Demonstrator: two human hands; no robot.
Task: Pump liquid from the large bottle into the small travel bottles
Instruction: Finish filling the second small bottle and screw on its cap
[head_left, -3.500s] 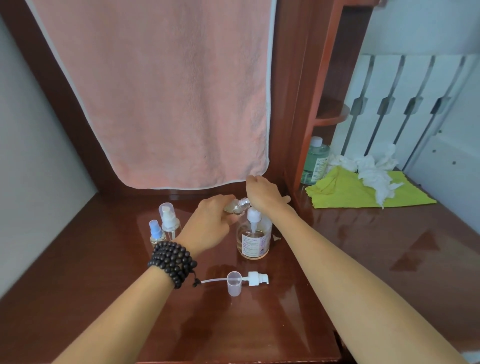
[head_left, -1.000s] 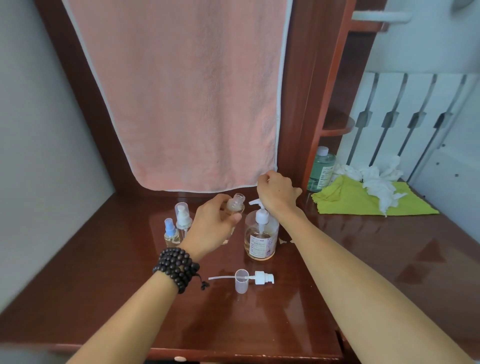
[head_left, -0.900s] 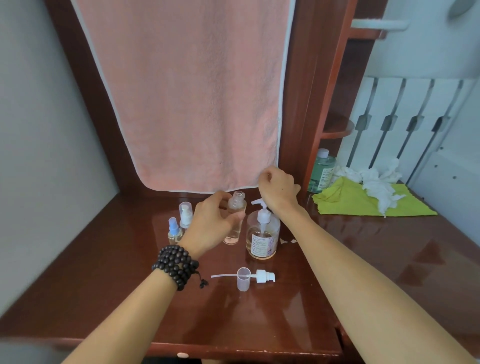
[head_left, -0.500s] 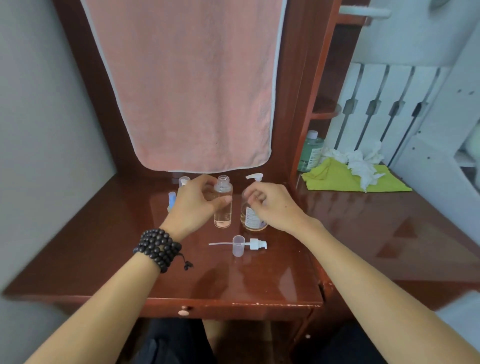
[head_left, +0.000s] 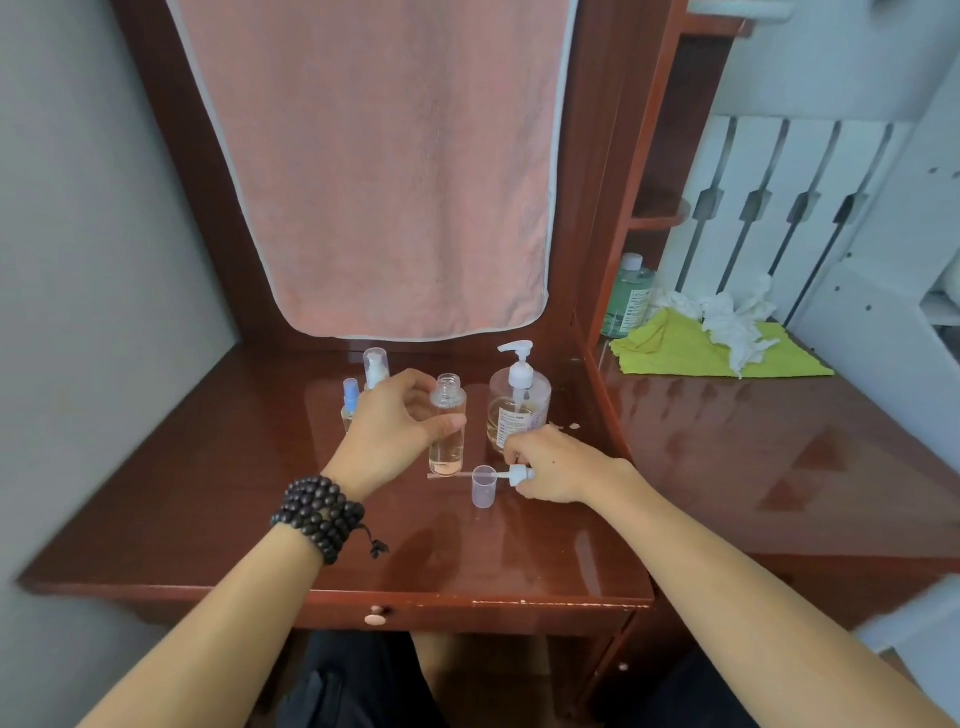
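Both hands grip: left fingers (head_left: 441, 423) around travel bottle (head_left: 448, 426), right on pump cap (head_left: 519, 475).

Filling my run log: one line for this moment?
left hand: holds open bottle upright | right hand: grips loose pump on desk

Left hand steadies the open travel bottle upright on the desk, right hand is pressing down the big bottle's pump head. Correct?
Not quite. The head view shows the right hand down on the desk, on the loose pump sprayer lying beside the clear cap, not on the large bottle. The rest holds: the left hand steadies the open travel bottle upright.
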